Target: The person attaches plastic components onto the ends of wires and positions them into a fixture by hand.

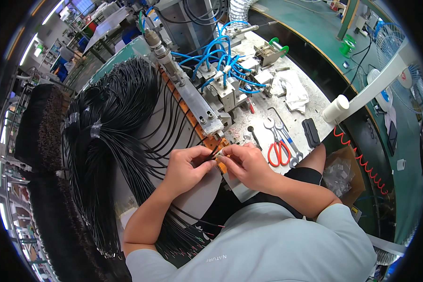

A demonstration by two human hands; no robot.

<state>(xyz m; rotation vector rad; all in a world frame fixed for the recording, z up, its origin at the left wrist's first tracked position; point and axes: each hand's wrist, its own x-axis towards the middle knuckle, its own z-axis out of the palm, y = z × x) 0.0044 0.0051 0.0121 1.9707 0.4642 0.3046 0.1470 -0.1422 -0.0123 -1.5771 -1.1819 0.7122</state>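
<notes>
My left hand [187, 170] is closed in a pinch on the end of a black cable, at the near end of an orange rail [192, 121]. Right beside it, fingertips almost touching, my right hand [249, 164] pinches something too small to make out. Just beyond both hands is the metal slide [192, 105] of a bench machine, running along the rail. A thick bundle of black cables [113, 101] lies to the left, and several single cables fan out of it toward the rail.
Red-handled scissors [279, 154], wrenches [270, 124] and a black case [310, 133] lie on the white bench at right. Blue air tubes [221, 56] and a white cloth [291, 91] are farther back. A cardboard box [355, 178] with plastic bags stands low on the right.
</notes>
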